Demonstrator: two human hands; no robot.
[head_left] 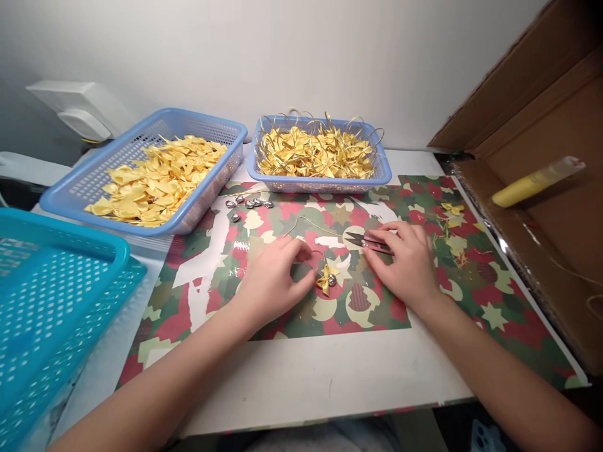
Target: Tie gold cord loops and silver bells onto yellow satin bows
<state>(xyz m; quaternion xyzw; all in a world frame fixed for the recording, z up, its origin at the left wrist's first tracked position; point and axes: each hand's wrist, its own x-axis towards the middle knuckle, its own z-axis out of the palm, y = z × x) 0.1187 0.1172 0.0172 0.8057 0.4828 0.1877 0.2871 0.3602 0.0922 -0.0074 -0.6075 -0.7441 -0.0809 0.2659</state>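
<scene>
Finger and thumb of my left hand are closed on a thin gold cord. From its loop a yellow ribbon bow with a silver bell rests on the patterned paper, just right of the thumb. A loose length of cord curves away behind the fingers. My right hand grips small thread snips, their pointed blades lying toward the left hand. Several silver bells sit loose farther back on the left.
Behind stand two blue baskets, one of yellow bows and one of bows with cord loops. A teal basket is at the left. Yellow scraps lie right, beside a cardboard box with a yellow tube.
</scene>
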